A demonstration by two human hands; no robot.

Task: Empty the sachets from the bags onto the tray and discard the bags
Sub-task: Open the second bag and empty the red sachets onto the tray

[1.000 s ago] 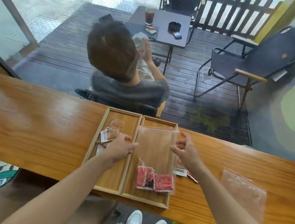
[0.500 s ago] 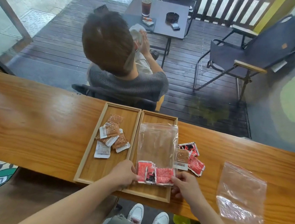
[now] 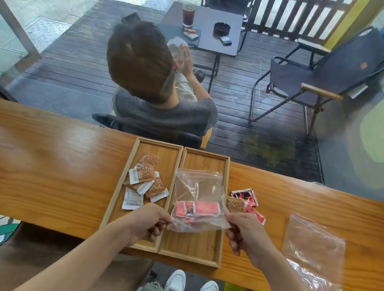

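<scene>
A clear plastic bag (image 3: 198, 194) holding red sachets (image 3: 199, 209) is pinched at its near corners by the left hand (image 3: 146, 222) and right hand (image 3: 246, 235), above the right-hand wooden tray (image 3: 194, 249)

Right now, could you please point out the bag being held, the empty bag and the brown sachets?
Held bag (image 3: 199, 189): head view, clear upper panel.
Empty bag (image 3: 313, 249): head view, middle of the plastic.
Brown sachets (image 3: 145, 180): head view, centre of the pile.

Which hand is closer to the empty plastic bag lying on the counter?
The right hand. It is just left of the empty bag, apart from it, pinching the filled bag over the tray. The left hand is farther away, beyond the filled bag.
</scene>
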